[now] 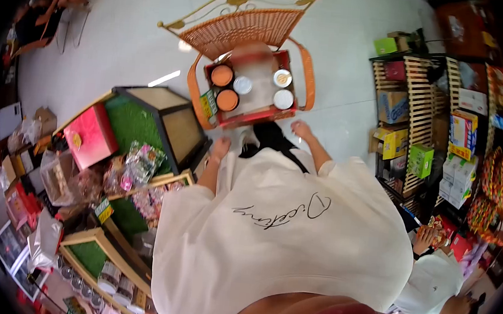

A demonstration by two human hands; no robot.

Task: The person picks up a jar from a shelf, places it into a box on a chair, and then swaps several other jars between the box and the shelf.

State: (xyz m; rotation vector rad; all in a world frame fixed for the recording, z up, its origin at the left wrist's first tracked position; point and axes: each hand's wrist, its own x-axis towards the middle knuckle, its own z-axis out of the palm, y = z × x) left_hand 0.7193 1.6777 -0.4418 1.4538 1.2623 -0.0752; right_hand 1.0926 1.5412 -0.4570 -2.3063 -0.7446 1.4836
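Observation:
A red-edged box (255, 117) rests on the seat of a wicker armchair (239, 29) in front of me. Inside it stand two jars with orange lids, one behind (222, 75) the other (227, 100), beside a white-lidded container (243, 85). Two more white-topped tubs, the rear one (282, 78) and the front one (283, 99), are on its right side. My left hand (221, 148) hangs near the chair's front left, fingers loosely bent, with nothing visible in it. Just short of the box's front right corner, my right hand (302, 130) is open and appears to hold nothing.
At left, a display stand (163, 102) lined with green turf carries a pink box (92, 136) and bagged goods (143, 162). Slatted shelves (417, 111) with cartons stand at right. Another person (432, 283) is at lower right, a hand on a colourful packet.

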